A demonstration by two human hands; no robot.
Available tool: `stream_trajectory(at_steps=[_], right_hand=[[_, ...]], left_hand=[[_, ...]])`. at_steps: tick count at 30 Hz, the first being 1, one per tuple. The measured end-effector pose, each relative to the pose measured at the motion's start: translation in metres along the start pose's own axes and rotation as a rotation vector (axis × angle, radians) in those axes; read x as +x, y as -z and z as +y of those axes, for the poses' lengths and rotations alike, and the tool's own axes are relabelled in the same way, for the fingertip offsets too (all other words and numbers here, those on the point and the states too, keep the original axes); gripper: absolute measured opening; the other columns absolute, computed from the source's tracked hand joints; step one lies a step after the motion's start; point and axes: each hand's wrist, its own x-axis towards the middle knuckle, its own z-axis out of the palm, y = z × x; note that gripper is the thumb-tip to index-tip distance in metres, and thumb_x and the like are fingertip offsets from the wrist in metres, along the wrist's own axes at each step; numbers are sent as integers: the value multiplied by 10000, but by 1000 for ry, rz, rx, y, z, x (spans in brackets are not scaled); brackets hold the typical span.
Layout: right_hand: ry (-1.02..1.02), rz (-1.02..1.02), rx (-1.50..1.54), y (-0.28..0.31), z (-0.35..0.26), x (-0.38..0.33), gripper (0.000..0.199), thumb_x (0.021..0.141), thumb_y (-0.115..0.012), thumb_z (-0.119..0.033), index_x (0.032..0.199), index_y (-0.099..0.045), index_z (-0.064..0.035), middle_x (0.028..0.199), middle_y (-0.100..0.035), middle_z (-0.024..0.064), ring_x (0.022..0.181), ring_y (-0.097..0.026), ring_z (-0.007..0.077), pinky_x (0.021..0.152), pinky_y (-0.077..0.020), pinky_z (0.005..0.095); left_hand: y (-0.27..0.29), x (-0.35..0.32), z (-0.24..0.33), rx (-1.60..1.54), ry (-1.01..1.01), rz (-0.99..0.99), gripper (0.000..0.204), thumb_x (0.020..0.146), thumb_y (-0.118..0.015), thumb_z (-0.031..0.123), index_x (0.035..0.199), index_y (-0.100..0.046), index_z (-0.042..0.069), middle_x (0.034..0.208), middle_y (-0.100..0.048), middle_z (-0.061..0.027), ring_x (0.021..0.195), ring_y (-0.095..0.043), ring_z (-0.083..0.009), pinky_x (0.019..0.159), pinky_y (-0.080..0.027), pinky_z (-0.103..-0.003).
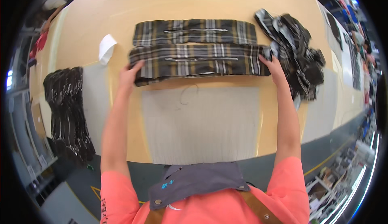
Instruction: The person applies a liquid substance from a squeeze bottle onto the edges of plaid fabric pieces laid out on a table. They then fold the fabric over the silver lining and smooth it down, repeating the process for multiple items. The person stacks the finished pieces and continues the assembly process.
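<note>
A long folded strip of dark plaid fabric (198, 68) stretches sideways between my two hands, with a pale narrow line along its middle. Its left end is gripped by my left hand (130, 74), fingers closed over the edge. At the other end my right hand (273, 67) pinches the right edge. Just beyond it lies a second plaid fabric piece (194, 36) with a similar pale line, laid flat and parallel. A crumpled heap of plaid fabric (299, 54) sits right beside my right hand.
A stack of dark fabric pieces (66, 110) hangs over the table's left edge. A white paper scrap (107, 48) lies left of the plaid pieces. A loose thread (188, 94) rests near a grey mat (202, 127) on the tan table (194, 1).
</note>
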Motion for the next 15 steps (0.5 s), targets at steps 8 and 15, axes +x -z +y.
stream_trajectory(at_steps=[8, 15], right_hand=[[-178, 3, 420, -21, 22, 5, 449, 803, -774, -223, 1157, -597, -11, 1084, -653, 86, 969, -619, 161, 801, -496, 275], [55, 5, 260, 0, 1, -11, 333, 823, -730, -85, 1132, -623, -23, 1042, -671, 38, 952, -607, 115, 867, -458, 255]], left_hand=[[-12, 21, -16, 50, -2, 76, 440, 750, -806, 275, 1040, -661, -22, 968, -682, -80, 856, -626, -144, 768, -494, -285], [6, -10, 19, 105, -13, -59, 396, 771, -795, 205, 1065, -662, -25, 1009, -687, -69, 860, -632, -125, 816, -492, -270]])
